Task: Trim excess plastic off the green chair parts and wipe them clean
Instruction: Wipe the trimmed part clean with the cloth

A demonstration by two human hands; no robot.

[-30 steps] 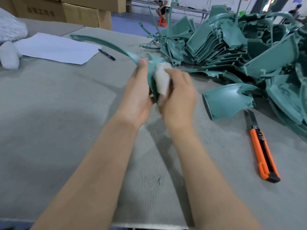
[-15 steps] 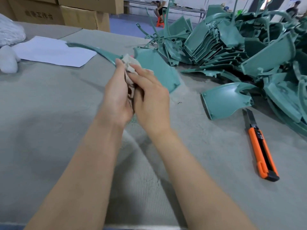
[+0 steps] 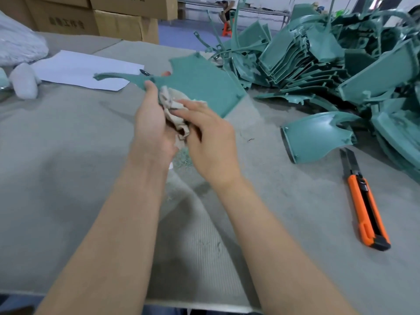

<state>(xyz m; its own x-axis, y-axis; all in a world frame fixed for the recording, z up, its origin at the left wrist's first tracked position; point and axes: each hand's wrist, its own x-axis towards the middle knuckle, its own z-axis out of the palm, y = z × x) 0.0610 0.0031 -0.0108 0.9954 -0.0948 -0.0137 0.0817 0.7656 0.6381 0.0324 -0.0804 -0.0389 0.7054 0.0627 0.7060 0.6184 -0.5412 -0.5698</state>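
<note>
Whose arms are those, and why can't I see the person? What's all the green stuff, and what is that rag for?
Those are a person's own two arms. There is just one picture of this moment, taken by a camera worn on their head. It looks down, so you see what they see and never their face. The left hand grips a flat green chair part. The right hand holds a crumpled cloth against it, for wiping. On the right of the grey table is a big pile of green parts. An orange knife, for trimming, lies there too, and nobody is touching it. Farther back lies a white sheet of paper.
</note>
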